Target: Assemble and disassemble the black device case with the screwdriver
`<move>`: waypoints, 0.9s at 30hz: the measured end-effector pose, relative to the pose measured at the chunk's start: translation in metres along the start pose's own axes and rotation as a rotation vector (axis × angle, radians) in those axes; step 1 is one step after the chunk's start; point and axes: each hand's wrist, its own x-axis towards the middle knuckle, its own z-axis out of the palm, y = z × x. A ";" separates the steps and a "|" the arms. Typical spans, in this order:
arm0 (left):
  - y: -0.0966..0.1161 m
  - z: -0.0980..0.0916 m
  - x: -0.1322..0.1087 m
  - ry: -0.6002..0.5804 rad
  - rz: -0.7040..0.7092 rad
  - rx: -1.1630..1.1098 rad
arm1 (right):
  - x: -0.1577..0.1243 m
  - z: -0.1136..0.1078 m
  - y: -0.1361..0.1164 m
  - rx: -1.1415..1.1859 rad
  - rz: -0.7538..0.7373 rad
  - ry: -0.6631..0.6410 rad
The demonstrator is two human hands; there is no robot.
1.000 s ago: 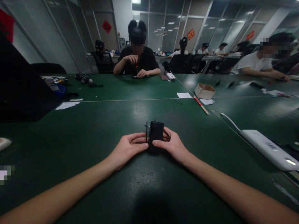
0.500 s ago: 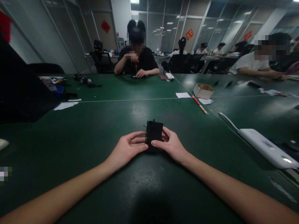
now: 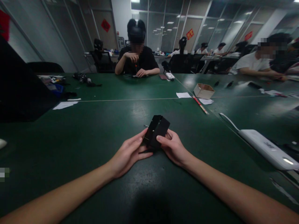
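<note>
A small black box (image 3: 161,129), with shiny specks along its left face, is tilted just above the green table. My right hand (image 3: 174,146) grips its right side, the thumb pressed on the front face and the other fingers partly hidden behind. At the box's lower left, my left hand (image 3: 130,149) holds it with fairly straight fingers; some touch the left face and one reaches beneath the bottom. A thin metal pin (image 3: 146,126) sticks out by the left edge. I cannot tell what it belongs to.
A white power strip (image 3: 266,149) lies on the right of the green table (image 3: 93,130). Farther off are an open cardboard box (image 3: 204,91), a red-and-white strip (image 3: 200,105) and papers. A dark panel (image 3: 21,90) stands at left. A person (image 3: 137,59) works opposite.
The black box has turned and tilted to the right, showing more of its left face. My left hand has shifted its fingers lower on it; my right hand keeps its grip.
</note>
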 end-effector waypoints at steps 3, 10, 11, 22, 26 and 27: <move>0.003 -0.001 0.001 -0.047 -0.083 -0.090 | 0.000 -0.001 -0.001 0.018 -0.007 -0.011; 0.004 -0.009 0.003 -0.029 -0.167 -0.187 | 0.003 -0.005 0.007 -0.034 -0.033 -0.086; 0.004 -0.010 0.004 -0.038 -0.171 -0.183 | 0.003 -0.005 0.007 -0.040 -0.035 -0.096; 0.001 -0.008 0.005 0.103 0.080 0.226 | -0.004 0.001 0.000 -0.061 -0.033 0.020; -0.002 -0.005 0.002 0.083 0.107 0.334 | -0.002 0.001 0.003 -0.144 -0.113 0.002; -0.002 -0.005 0.002 0.078 0.107 0.346 | -0.002 0.001 0.003 -0.147 -0.121 -0.011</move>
